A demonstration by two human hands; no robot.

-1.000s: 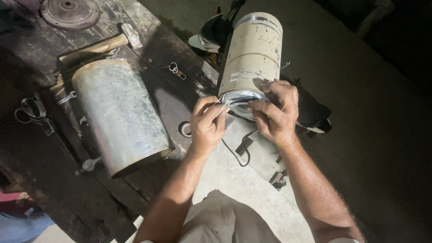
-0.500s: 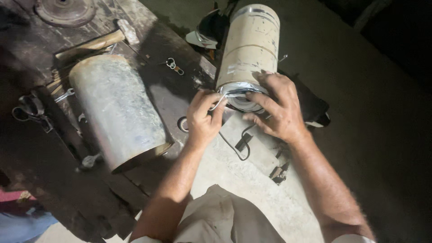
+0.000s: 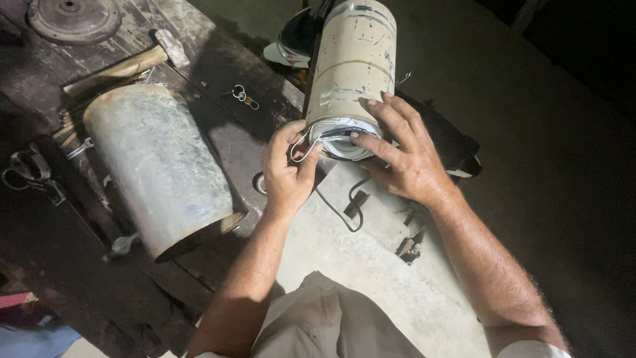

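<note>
A cream sheet-metal cylinder lies on its side in the middle, its open near end rimmed with a bright wire ring. My left hand pinches a loose loop of that wire at the rim's left side. My right hand lies flat over the cylinder's near end, fingers spread across the rim and wall. A second, grey cylinder rests on its side to the left, apart from both hands.
A dark wooden workbench holds a hammer, a round metal disc, shears at the left edge and a small key ring. A black bent rod lies on the pale concrete slab beneath my hands.
My right hand slid from the rim's underside up over the cylinder's end and spread out. My left hand stayed at the rim's left, still pinching the wire.
</note>
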